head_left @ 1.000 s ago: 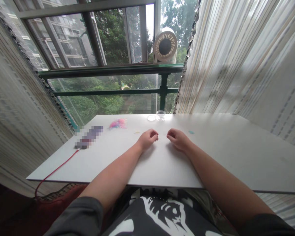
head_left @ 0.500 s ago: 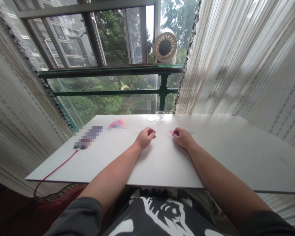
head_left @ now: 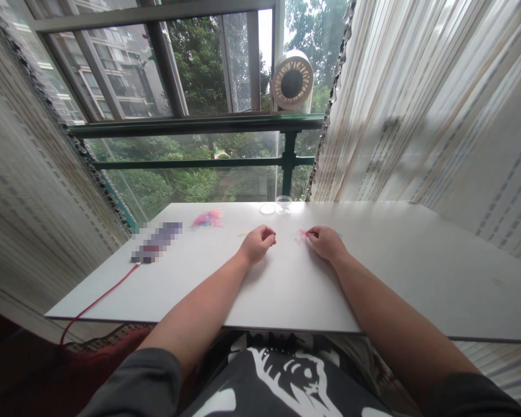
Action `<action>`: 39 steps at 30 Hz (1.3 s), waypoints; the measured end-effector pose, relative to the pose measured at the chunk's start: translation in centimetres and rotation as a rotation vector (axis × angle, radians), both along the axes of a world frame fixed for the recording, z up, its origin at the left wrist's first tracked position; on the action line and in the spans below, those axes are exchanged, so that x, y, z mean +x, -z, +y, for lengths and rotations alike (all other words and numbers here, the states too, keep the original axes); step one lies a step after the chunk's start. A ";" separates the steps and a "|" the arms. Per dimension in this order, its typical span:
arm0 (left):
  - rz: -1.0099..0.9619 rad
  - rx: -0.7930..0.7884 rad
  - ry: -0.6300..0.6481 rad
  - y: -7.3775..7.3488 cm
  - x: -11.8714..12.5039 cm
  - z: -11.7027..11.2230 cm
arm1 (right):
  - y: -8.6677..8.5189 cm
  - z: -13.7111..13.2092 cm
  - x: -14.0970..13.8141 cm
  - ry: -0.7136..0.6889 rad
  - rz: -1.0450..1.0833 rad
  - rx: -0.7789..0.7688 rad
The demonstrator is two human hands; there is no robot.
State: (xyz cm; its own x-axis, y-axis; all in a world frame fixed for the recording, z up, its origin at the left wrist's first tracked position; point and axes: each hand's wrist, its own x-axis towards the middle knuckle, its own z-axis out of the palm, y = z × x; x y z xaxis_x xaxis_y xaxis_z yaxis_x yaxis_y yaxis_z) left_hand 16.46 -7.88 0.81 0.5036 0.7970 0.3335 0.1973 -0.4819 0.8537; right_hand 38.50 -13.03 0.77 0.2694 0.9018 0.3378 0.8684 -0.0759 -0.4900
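My left hand (head_left: 257, 243) rests on the white table (head_left: 286, 295), its thumb and forefinger pinched together; anything between them is too small to make out. A few yellow bits (head_left: 243, 234) lie just behind it on the left. My right hand (head_left: 326, 243) has its fingertips closed at the edge of a small scatter of thin pink bits (head_left: 301, 234), perhaps tiny rubber bands. Whether it grips one does not show. Some teal bits (head_left: 340, 234) peek out behind the right knuckles. Farther left lies a larger mixed heap of pink, orange and blue bits (head_left: 207, 219).
Near the far edge stand a clear round dish (head_left: 283, 205) and a flat clear lid (head_left: 267, 209). A blurred-out device (head_left: 158, 242) with a red cable (head_left: 99, 298) lies on the left. Beyond the table, a white fan (head_left: 292, 81) stands by the window railing.
My right hand has shifted slightly to the right, so more of the pink bits shows. My left hand has hardly moved.
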 end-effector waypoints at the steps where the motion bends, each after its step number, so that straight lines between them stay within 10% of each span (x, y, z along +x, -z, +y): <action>1: 0.003 0.002 0.003 0.0 0.0 0.0 | -0.1 0.0 0.0 0.004 0.009 0.008; 21: 0.025 0.004 0.002 -0.3 -0.1 -0.3 | -0.1 0.2 0.3 0.004 0.188 0.128; 31: 0.035 0.034 -0.038 -0.4 -0.5 0.3 | -0.6 -0.8 -2.2 -0.387 0.165 -0.070; 39: 0.358 0.149 -0.204 -1.8 -3.6 2.1 | -0.9 -1.4 -2.9 -0.441 0.098 -0.145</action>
